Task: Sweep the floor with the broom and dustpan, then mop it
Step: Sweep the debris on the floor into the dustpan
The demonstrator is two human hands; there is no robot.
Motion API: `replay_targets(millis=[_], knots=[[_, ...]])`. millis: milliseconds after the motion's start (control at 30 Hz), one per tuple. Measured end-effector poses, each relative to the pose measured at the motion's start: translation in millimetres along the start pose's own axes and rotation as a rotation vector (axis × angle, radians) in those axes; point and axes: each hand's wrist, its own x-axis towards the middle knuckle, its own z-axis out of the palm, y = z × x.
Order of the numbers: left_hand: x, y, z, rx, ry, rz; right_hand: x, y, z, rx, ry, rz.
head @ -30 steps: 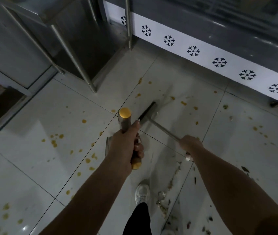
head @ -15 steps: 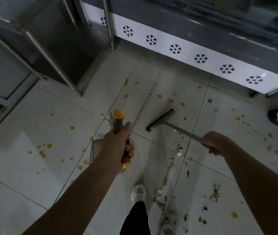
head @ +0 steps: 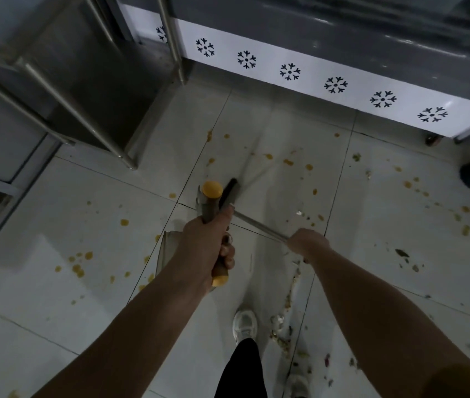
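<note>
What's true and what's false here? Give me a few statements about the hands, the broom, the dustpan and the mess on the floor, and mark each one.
1. The left hand grips the dustpan handle, which has yellow ends. True.
2. The right hand holds nothing. False: it grips the metal broom handle.
3. Yellow spots are scattered over the floor. True.
4. The broom head sits to the right of the right hand. False: it sits up and to the left of it, beside the top of the dustpan handle.
5. The white band along the far unit is plain. False: it carries black snowflake marks.
</note>
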Motion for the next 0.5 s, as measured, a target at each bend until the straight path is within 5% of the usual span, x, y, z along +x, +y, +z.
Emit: replay_targets(millis=[500], knots=[[-11.0,-0.9,70.1,0.239,-0.117,-0.011,-39.4,203.8,-32.0,0.204,-0.126,0.446]])
